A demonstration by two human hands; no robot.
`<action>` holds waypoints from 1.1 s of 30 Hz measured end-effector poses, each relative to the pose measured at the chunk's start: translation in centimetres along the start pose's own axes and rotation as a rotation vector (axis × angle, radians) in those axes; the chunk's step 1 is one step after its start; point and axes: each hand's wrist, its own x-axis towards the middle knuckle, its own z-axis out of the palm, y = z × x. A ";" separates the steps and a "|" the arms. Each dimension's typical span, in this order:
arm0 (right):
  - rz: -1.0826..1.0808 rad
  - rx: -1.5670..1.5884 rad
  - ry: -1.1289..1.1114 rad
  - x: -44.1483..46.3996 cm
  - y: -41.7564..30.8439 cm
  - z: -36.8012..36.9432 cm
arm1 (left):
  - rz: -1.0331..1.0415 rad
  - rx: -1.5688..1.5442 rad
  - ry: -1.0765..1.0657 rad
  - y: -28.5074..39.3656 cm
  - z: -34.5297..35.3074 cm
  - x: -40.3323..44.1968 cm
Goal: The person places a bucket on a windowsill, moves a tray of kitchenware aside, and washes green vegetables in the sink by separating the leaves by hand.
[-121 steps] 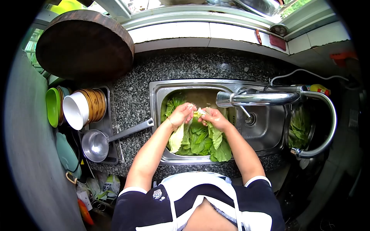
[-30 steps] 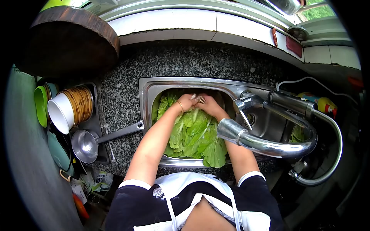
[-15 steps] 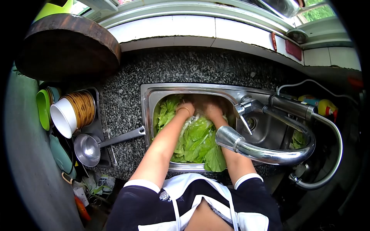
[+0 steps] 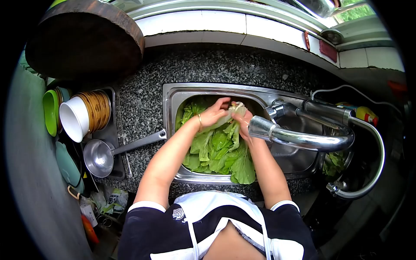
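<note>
While the right hand (image 4: 243, 123) is wrapped around the pale stem end of a leafy bunch (image 4: 236, 109), the left hand (image 4: 214, 115) sits just beside it, fingers loosely parted; whether they grip any stalk cannot be told. The bunch is over the left basin (image 4: 171, 100) of the sink, behind the faucet head (image 4: 260, 128). Work seems partway along: one bunch is in hand, and plenty of loose leaves (image 4: 210, 151) fill the basin below, some draping over its near rim. More greens (image 4: 334, 164) lie beyond the right basin (image 4: 299, 162), but whether those are finished or waiting does not show.
</note>
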 end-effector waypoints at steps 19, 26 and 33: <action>-0.882 -1.651 -0.192 1.7 -1.9 -0.2 | 0.170 1.083 0.302 -1.2 0.9 0.9; -0.735 -1.522 -0.190 4.5 6.2 -4.0 | -0.215 1.278 0.049 -7.6 2.2 0.6; -0.491 -1.001 -0.246 4.5 2.3 -1.8 | 0.131 0.652 0.261 -2.8 -0.5 -1.8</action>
